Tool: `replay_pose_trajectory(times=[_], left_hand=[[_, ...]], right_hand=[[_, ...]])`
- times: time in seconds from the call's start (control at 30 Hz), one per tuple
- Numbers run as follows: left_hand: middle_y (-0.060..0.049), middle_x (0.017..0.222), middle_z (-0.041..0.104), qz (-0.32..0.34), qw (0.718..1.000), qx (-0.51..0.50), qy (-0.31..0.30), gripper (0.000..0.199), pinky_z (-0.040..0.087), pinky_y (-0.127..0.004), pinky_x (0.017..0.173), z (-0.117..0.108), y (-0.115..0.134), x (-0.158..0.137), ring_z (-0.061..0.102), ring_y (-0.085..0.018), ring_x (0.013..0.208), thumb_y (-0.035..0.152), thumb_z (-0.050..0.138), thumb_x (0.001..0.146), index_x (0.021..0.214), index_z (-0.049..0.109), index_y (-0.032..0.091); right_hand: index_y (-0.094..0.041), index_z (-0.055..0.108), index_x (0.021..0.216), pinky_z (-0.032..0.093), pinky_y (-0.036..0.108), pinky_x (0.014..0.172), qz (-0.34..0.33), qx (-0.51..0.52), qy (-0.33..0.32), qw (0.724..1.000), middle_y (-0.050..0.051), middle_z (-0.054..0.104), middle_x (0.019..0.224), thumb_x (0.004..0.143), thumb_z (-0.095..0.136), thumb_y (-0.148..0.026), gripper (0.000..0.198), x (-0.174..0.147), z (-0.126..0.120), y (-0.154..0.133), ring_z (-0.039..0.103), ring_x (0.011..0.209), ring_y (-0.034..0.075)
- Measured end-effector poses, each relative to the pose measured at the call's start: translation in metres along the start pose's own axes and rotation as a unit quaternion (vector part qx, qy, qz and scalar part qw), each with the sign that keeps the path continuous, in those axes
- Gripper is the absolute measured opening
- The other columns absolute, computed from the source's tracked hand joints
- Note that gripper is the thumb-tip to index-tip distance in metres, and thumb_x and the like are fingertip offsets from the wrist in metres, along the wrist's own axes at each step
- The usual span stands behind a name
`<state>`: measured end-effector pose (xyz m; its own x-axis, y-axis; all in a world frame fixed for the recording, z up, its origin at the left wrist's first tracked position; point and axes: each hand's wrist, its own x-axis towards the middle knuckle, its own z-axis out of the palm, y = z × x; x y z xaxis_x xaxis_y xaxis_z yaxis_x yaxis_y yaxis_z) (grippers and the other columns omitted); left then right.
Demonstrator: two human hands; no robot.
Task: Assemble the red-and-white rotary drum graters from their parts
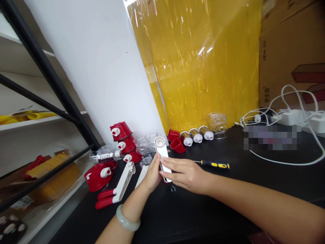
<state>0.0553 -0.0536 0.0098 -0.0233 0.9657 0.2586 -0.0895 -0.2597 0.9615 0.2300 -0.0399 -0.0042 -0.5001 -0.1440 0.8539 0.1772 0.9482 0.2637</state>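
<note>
Both my hands hold a white crank handle (162,152) above the black table, its round socket end pointing away from me. My left hand (152,174) grips its left side and wears a bangle on the wrist. The fingers of my right hand (186,173) press along its right side. A bit of red shows under the near end, mostly hidden. Just beneath lie small screws (173,188). To the right of my right hand rests a black and yellow screwdriver (215,164), its shaft partly behind the hand.
Left stand red housings (100,176), white cranks with red grips (123,186) and clear plastic parts (147,142). Behind are red pushers (177,145) and grater drums (196,135). White cables (281,162) spread at right. A black-framed shelf (50,71) borders the left.
</note>
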Motion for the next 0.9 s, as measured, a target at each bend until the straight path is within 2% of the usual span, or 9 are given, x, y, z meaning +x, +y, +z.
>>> replay_pose_trajectory(times=[0.1, 0.2, 0.33, 0.47, 0.57, 0.67, 0.77, 0.83, 0.9], left_hand=[[-0.011, 0.108, 0.072, -0.030, 0.997, -0.063, -0.020, 0.052, 0.051, -0.038, 0.095, 0.000, 0.002, 0.001, 0.063, -0.029, 0.113, 0.055, 0.070, 0.075, 0.108, 0.068, 0.016], [-0.011, 0.106, 0.073, -0.037, 0.997, -0.074, -0.006, 0.051, 0.051, -0.036, 0.092, -0.003, 0.002, 0.003, 0.066, -0.028, 0.107, 0.052, 0.072, 0.074, 0.109, 0.068, 0.014], [-0.009, 0.099, 0.074, -0.021, 0.998, -0.060, 0.002, 0.046, 0.054, -0.031, 0.083, -0.005, 0.002, 0.004, 0.070, -0.023, 0.093, 0.047, 0.070, 0.077, 0.107, 0.067, 0.013], [-0.003, 0.080, 0.071, -0.007, 1.000, 0.015, -0.001, 0.052, 0.052, -0.027, 0.055, -0.001, 0.002, 0.001, 0.067, -0.016, 0.060, 0.053, 0.066, 0.080, 0.115, 0.058, 0.015], [0.003, 0.068, 0.062, 0.031, 0.995, 0.094, -0.022, 0.051, 0.047, -0.025, 0.044, 0.000, 0.001, -0.003, 0.059, -0.014, 0.047, 0.057, 0.057, 0.085, 0.117, 0.049, 0.018], [0.004, 0.068, 0.058, 0.121, 0.967, 0.223, -0.019, 0.035, 0.047, -0.025, 0.050, -0.004, 0.000, -0.005, 0.058, -0.012, 0.050, 0.052, 0.047, 0.092, 0.106, 0.047, 0.020], [0.002, 0.069, 0.059, 0.198, 0.907, 0.370, -0.014, 0.024, 0.046, -0.027, 0.059, -0.011, 0.003, -0.005, 0.059, -0.013, 0.057, 0.043, 0.045, 0.095, 0.097, 0.047, 0.019], [0.002, 0.069, 0.059, 0.212, 0.884, 0.416, -0.017, 0.021, 0.045, -0.028, 0.061, -0.013, 0.005, -0.004, 0.059, -0.014, 0.058, 0.039, 0.043, 0.096, 0.099, 0.045, 0.019], [0.001, 0.069, 0.059, 0.211, 0.877, 0.432, -0.022, 0.020, 0.045, -0.029, 0.061, -0.013, 0.005, -0.004, 0.060, -0.015, 0.058, 0.038, 0.041, 0.097, 0.102, 0.044, 0.019]], right_hand=[[-0.007, 0.062, 0.123, 0.040, 0.038, 0.113, 0.006, 0.023, -0.030, 0.999, 0.019, 0.057, 0.136, 0.092, 0.056, -0.022, 0.034, -0.002, 0.004, 0.002, 0.042, 0.138, 0.021], [-0.007, 0.059, 0.127, 0.036, 0.043, 0.116, 0.026, 0.059, -0.047, 0.997, 0.020, 0.054, 0.140, 0.092, 0.058, -0.028, 0.041, -0.004, 0.007, 0.003, 0.038, 0.141, 0.023], [-0.011, 0.058, 0.128, 0.039, 0.043, 0.114, 0.050, 0.106, -0.022, 0.993, 0.018, 0.056, 0.138, 0.092, 0.053, -0.018, 0.037, -0.003, 0.008, 0.002, 0.045, 0.137, 0.022], [-0.017, 0.063, 0.110, 0.055, 0.039, 0.093, 0.122, 0.120, 0.098, 0.980, 0.013, 0.068, 0.108, 0.087, 0.054, -0.012, 0.025, 0.001, 0.003, 0.000, 0.063, 0.109, 0.021], [-0.019, 0.062, 0.096, 0.055, 0.032, 0.071, 0.219, 0.117, 0.139, 0.959, 0.006, 0.063, 0.084, 0.088, 0.054, -0.014, 0.013, 0.003, 0.001, 0.003, 0.061, 0.080, 0.016], [-0.020, 0.060, 0.090, 0.050, 0.025, 0.060, 0.272, 0.126, 0.151, 0.942, 0.002, 0.058, 0.077, 0.088, 0.055, -0.014, 0.008, 0.001, 0.002, 0.007, 0.057, 0.069, 0.012], [-0.020, 0.061, 0.094, 0.050, 0.023, 0.058, 0.259, 0.138, 0.166, 0.942, 0.001, 0.059, 0.076, 0.088, 0.059, -0.016, 0.008, -0.001, 0.005, 0.008, 0.057, 0.067, 0.011], [-0.021, 0.063, 0.099, 0.051, 0.022, 0.059, 0.248, 0.142, 0.171, 0.943, 0.001, 0.061, 0.076, 0.088, 0.061, -0.018, 0.011, -0.001, 0.007, 0.008, 0.059, 0.066, 0.011], [-0.021, 0.064, 0.102, 0.052, 0.022, 0.059, 0.249, 0.137, 0.170, 0.944, 0.001, 0.064, 0.077, 0.087, 0.062, -0.018, 0.015, -0.002, 0.009, 0.007, 0.061, 0.067, 0.011]])
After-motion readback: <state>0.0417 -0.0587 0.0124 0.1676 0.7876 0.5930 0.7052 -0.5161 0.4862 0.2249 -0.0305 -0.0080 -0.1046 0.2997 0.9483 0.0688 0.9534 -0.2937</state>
